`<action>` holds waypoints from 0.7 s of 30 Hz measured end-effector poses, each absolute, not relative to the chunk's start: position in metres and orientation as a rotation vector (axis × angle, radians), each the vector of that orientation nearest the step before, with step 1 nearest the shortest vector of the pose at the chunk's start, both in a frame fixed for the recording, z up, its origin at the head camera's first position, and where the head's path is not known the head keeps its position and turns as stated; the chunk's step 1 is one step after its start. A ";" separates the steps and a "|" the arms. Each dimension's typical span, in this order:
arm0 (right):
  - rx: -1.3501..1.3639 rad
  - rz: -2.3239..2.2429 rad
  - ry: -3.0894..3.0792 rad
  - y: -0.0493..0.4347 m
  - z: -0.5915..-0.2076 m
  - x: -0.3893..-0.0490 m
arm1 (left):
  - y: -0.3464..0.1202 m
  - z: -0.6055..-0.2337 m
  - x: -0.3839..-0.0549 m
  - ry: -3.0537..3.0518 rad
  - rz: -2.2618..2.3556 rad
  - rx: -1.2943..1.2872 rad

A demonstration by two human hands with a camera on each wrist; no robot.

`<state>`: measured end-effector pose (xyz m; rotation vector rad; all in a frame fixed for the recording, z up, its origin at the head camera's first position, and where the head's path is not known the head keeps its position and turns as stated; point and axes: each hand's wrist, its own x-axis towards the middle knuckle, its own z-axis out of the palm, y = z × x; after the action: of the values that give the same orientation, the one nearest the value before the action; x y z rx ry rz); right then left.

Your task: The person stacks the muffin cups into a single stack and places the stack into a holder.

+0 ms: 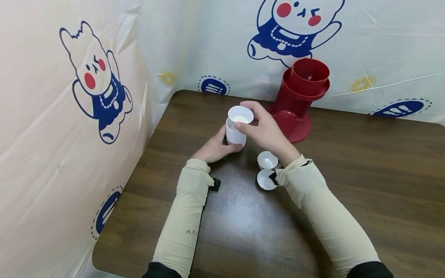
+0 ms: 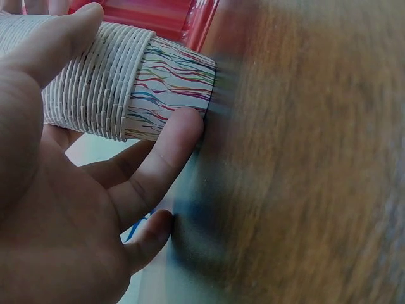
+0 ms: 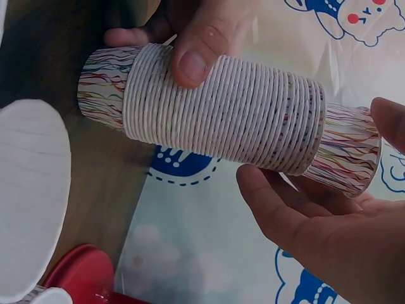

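A nested stack of white paper cups [image 1: 234,135] stands upright in the head view, its many rims packed close together in the right wrist view [image 3: 221,111]. My left hand [image 1: 217,147] grips the stack from the left, thumb and fingers on opposite sides. At its lower end shows a cup wall [image 2: 171,85] with wavy coloured lines. My right hand [image 1: 265,129] pinches the top paper cup [image 1: 241,114] near its rim, thumb toward me. That cup [image 3: 345,152] sticks partway out of the stack, its patterned wall exposed.
Two white paper cups [image 1: 267,159] stand mouth up on the brown table [image 1: 167,193], by my right forearm. Behind my right hand is a red holder [image 1: 295,102] with an upright tube and round base. A printed curtain [image 1: 208,46] hangs behind and at the left.
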<state>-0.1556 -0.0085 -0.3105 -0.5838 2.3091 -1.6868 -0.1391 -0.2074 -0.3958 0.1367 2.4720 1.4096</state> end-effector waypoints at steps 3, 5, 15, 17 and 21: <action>-0.587 -1.669 2.318 -0.012 -0.311 -0.155 | -0.208 -0.397 -0.140 2.470 1.402 0.136; -0.584 -1.658 2.328 -0.014 -0.311 -0.155 | -0.208 -0.397 -0.140 2.471 1.398 0.135; -0.586 -1.492 2.341 -0.012 -0.323 -0.158 | -0.207 -0.397 -0.140 2.454 1.390 0.147; -0.589 -1.458 2.341 -0.012 -0.324 -0.159 | -0.208 -0.397 -0.140 2.451 1.393 0.140; -0.605 -1.423 2.325 -0.011 -0.324 -0.161 | -0.209 -0.399 -0.140 2.455 1.395 0.135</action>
<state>-0.1605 -0.0113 -0.3242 -0.6045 2.3251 -1.4226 -0.1402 -0.2087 -0.3987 0.1346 2.4550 1.3947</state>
